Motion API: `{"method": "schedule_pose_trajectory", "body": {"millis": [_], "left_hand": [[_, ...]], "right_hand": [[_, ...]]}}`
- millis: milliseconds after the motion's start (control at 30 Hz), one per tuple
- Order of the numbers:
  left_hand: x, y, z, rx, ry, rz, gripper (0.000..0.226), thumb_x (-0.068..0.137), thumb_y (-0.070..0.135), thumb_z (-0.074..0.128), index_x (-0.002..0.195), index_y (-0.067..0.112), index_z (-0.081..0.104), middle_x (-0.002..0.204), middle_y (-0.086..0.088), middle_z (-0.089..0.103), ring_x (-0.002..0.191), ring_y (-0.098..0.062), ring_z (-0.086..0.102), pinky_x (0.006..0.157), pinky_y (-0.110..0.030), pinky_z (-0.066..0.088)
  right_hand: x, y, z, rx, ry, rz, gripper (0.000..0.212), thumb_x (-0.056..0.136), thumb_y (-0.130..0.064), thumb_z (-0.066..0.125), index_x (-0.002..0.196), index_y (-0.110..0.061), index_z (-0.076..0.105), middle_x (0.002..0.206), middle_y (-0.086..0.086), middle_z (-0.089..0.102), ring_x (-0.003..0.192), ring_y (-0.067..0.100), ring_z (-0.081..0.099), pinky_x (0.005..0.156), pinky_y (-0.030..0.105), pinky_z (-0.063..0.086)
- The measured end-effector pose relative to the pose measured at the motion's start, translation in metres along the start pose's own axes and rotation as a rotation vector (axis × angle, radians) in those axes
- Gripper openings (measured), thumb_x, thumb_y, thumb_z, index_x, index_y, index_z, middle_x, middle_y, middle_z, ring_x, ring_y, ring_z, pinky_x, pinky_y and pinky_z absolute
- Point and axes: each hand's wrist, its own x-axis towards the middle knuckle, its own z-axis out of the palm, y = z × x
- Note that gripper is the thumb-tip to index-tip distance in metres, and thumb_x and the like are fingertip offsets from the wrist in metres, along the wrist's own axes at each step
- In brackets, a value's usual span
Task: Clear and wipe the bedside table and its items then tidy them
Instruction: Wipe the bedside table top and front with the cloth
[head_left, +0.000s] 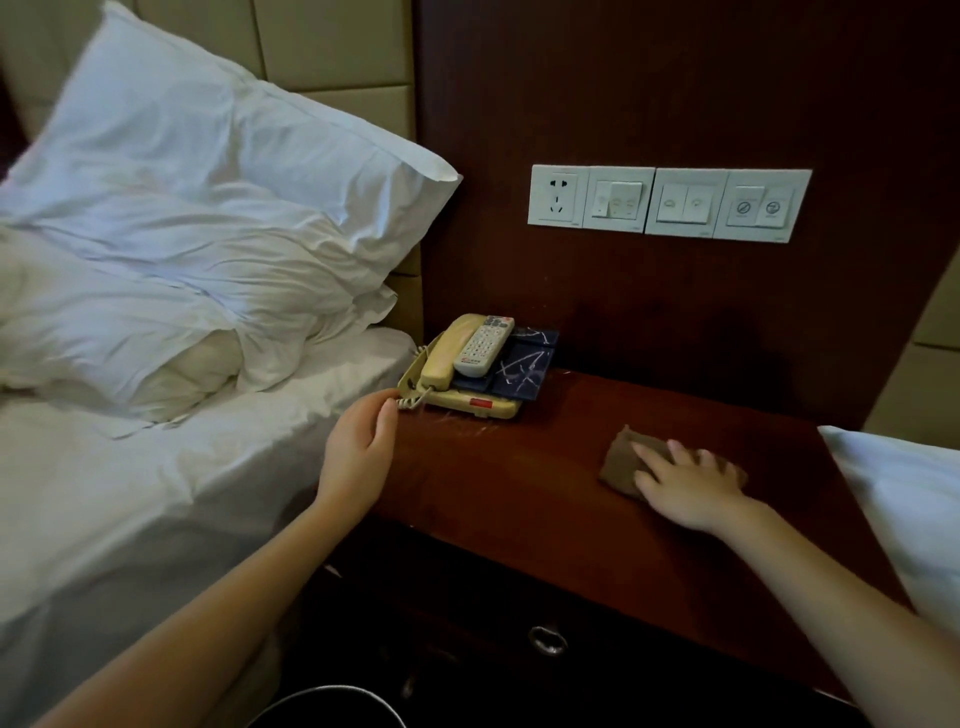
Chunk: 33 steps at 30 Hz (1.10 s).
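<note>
The dark red wooden bedside table (545, 499) fills the middle. At its back left corner stands a cream telephone (441, 364) with a dark blue patterned tray (524, 364) lying on it and a white remote control (483, 345) on top of both. My right hand (685, 486) presses flat on a folded brown cloth (623, 457) on the right part of the tabletop. My left hand (358, 452) rests at the table's left edge, fingers loosely curled, holding nothing, just short of the telephone's coiled cord (413, 400).
A bed with white sheets (156, 493) and rumpled pillows (208, 218) lies to the left. Another white pillow (904, 514) overlaps the table's right edge. A socket and switch panel (670, 202) is on the wall behind. A drawer pull (545, 639) and a bin rim (327, 701) are below.
</note>
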Motion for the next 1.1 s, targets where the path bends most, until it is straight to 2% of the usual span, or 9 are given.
{"method": "schedule_pose_trajectory", "body": {"millis": [133,233,400,500,667,900,1000,1033,1100], "left_hand": [[0.005,-0.004,-0.011,-0.062,0.074,-0.053,0.031,0.099,0.019,0.038,0.122,0.010,0.058,0.113,0.004,0.057,0.106,-0.004,0.047,0.087,-0.017,0.034],[0.006,-0.012,-0.020,-0.048,0.078,-0.029,0.029,0.099,0.016,0.039,0.117,0.010,0.061,0.105,0.006,0.058,0.101,-0.004,0.048,0.075,-0.005,0.033],[0.007,-0.030,-0.027,0.031,0.022,0.011,0.027,0.098,0.015,0.041,0.115,0.012,0.062,0.107,0.006,0.058,0.105,-0.008,0.050,0.089,-0.023,0.036],[0.011,-0.037,-0.023,0.045,0.006,-0.006,0.027,0.098,0.016,0.041,0.115,0.013,0.062,0.108,0.005,0.058,0.106,-0.009,0.049,0.092,-0.026,0.036],[0.019,-0.039,-0.011,0.063,-0.011,-0.022,0.028,0.097,0.014,0.042,0.115,0.009,0.062,0.111,-0.004,0.062,0.101,-0.009,0.050,0.086,-0.024,0.034],[0.018,-0.033,-0.015,0.042,0.023,0.030,0.027,0.097,0.012,0.042,0.117,0.009,0.060,0.103,0.004,0.057,0.098,-0.011,0.052,0.084,-0.026,0.037],[0.020,-0.034,-0.015,0.050,0.004,0.015,0.026,0.098,0.012,0.041,0.116,0.011,0.059,0.100,0.003,0.060,0.090,-0.013,0.054,0.075,-0.017,0.041],[0.020,-0.035,-0.013,0.075,-0.018,0.006,0.026,0.098,0.014,0.041,0.116,0.013,0.059,0.100,0.000,0.063,0.088,-0.015,0.056,0.074,-0.019,0.044],[0.018,-0.035,-0.004,0.196,-0.112,-0.031,0.028,0.098,0.019,0.041,0.119,0.012,0.059,0.109,-0.008,0.064,0.099,-0.022,0.058,0.089,-0.036,0.047]], "right_hand": [[0.002,-0.090,0.000,-0.004,0.019,-0.086,0.057,0.097,-0.054,0.017,0.150,-0.040,0.004,0.160,0.008,-0.001,0.144,0.042,0.000,0.112,0.063,0.002],[0.011,-0.149,-0.005,0.005,0.007,-0.090,0.058,0.098,-0.051,0.018,0.152,-0.033,0.005,0.159,0.015,-0.001,0.142,0.047,-0.001,0.111,0.065,0.000],[0.012,-0.198,-0.011,-0.011,-0.007,0.025,0.065,0.098,-0.050,0.022,0.153,-0.019,0.006,0.157,0.024,0.001,0.140,0.052,0.004,0.110,0.067,0.006],[0.007,-0.212,-0.010,-0.011,0.012,0.041,0.068,0.098,-0.050,0.025,0.153,-0.016,0.005,0.156,0.026,0.001,0.139,0.053,0.004,0.110,0.068,0.006],[-0.003,-0.254,0.000,0.030,0.043,-0.102,0.063,0.098,-0.049,0.022,0.153,-0.021,0.006,0.155,0.030,-0.002,0.138,0.055,-0.001,0.107,0.071,-0.002],[-0.003,-0.295,0.008,-0.023,0.075,-0.272,0.061,0.098,-0.051,0.022,0.152,-0.027,0.008,0.157,0.025,0.000,0.139,0.054,-0.002,0.106,0.071,-0.004],[-0.016,-0.292,0.013,-0.058,0.053,-0.399,0.059,0.099,-0.050,0.023,0.152,-0.030,0.006,0.158,0.020,-0.004,0.140,0.051,-0.006,0.107,0.070,-0.006],[-0.019,-0.288,0.015,-0.073,0.055,-0.435,0.060,0.099,-0.048,0.025,0.152,-0.029,0.005,0.159,0.018,-0.005,0.141,0.050,-0.007,0.108,0.069,-0.006],[-0.024,-0.278,0.021,-0.113,0.060,-0.486,0.066,0.099,-0.044,0.033,0.152,-0.023,0.000,0.159,0.015,-0.008,0.142,0.047,-0.009,0.110,0.066,-0.008]]}}
